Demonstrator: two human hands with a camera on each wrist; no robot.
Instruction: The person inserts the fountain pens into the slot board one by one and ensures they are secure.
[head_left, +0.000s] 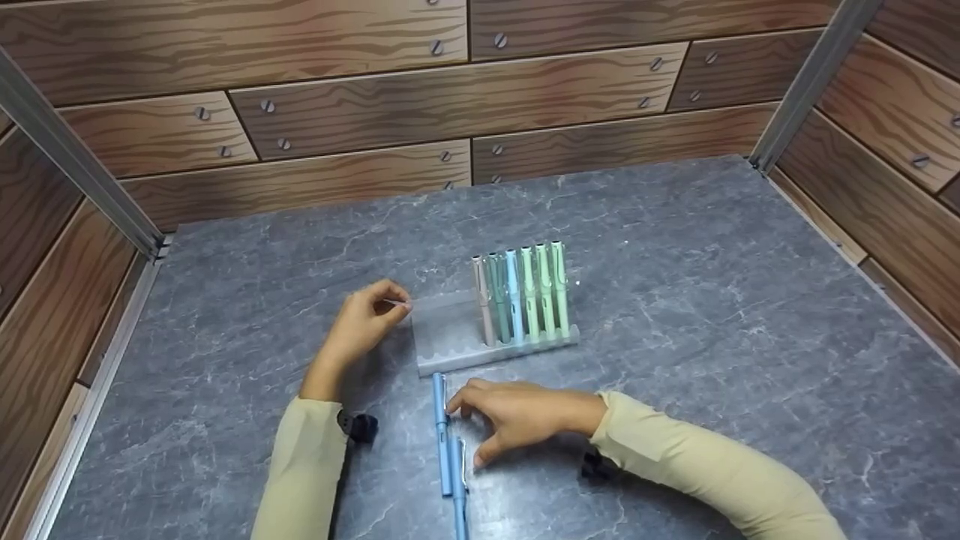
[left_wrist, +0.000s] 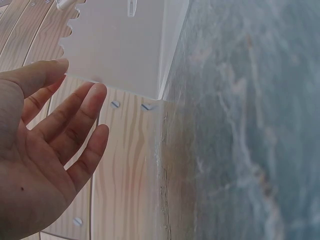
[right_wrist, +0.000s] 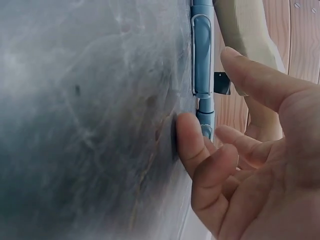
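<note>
A clear plastic pen stand (head_left: 450, 326) with a notched front ledge stands in the middle of the table. On its right half several capped pens (head_left: 529, 300) lean in a row: one taupe, one dark green, one light blue, three pale green. My left hand (head_left: 362, 322) pinches the stand's left edge between thumb and index finger; its other fingers are spread in the left wrist view. In front of the stand lie a blue pen (head_left: 441, 435) and a second blue pen (head_left: 458, 480), overlapping lengthwise. My right hand (head_left: 517, 412) hovers beside them, thumb and fingers apart, fingertips right at the farther pen's clip.
Grey marbled tabletop (head_left: 247, 300) surrounds the stand. Wood-patterned panels (head_left: 360, 120) close off the back and both sides, with metal posts (head_left: 814, 90) at the corners. The stand's left notches hold no pens.
</note>
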